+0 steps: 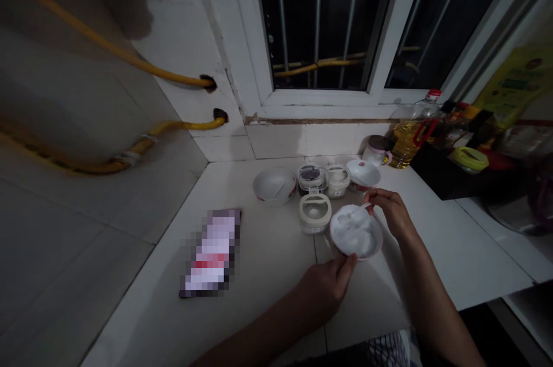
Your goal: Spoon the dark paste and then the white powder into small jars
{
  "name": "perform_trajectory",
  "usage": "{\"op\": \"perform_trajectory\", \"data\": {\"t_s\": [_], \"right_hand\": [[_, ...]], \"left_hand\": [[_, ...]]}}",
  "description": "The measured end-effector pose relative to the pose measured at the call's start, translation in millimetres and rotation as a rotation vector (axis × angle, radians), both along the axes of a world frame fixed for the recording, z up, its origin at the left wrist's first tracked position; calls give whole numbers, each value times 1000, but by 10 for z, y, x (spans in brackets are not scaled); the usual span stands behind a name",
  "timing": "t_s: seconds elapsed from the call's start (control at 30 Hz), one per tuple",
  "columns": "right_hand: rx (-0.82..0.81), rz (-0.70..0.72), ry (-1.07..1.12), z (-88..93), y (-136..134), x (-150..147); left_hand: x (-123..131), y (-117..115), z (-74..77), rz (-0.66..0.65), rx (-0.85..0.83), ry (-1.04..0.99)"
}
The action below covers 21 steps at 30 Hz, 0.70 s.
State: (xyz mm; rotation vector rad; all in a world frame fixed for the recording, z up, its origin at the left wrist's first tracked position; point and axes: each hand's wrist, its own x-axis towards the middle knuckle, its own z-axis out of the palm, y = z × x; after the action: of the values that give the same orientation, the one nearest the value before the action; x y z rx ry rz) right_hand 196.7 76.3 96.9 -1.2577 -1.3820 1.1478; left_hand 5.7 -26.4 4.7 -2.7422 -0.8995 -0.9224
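Observation:
A bowl (378,238) holding a white powdery or foamy substance (356,240) stands on the white tiled counter. My left hand (330,280) grips its near rim between thumb and fingers. At the bowl's upper right, my right hand (389,210) is closed on the handle of a small white spoon (362,209), whose lower end reaches into the white substance. Just left of the bowl is a clear jar with a pale lid (315,214). Behind it are a jar with dark contents (312,177) and another pale-lidded jar (338,180).
A translucent bowl (274,185) and a white bowl (363,174) stand farther back. A phone (211,252) lies on the left. At the back right are a lidded mug (377,151), an oil bottle (406,142) and a dark tray (436,174) with several bottles.

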Motion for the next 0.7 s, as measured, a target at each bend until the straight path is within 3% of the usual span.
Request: {"op": "perform_trajectory", "data": {"t_s": [0.13, 0.23, 0.37, 0.43, 0.57, 0.7], "right_hand": [[120, -40, 56, -12, -61, -101], [364, -40, -120, -12, -150, -227], [867, 211, -571, -16, -227, -342], [1028, 307, -709, -25, -235, -351], [1095, 212, -641, -32, -238, -285], [930, 30, -420, -14, -241, -140]], "left_hand": [[9, 2, -22, 14, 11, 0], [14, 6, -20, 15, -25, 10], [21, 1, 25, 15, -62, 15], [25, -5, 52, 18, -71, 22], [23, -12, 93, 22, -82, 45], [15, -13, 106, 23, -74, 50]]}}
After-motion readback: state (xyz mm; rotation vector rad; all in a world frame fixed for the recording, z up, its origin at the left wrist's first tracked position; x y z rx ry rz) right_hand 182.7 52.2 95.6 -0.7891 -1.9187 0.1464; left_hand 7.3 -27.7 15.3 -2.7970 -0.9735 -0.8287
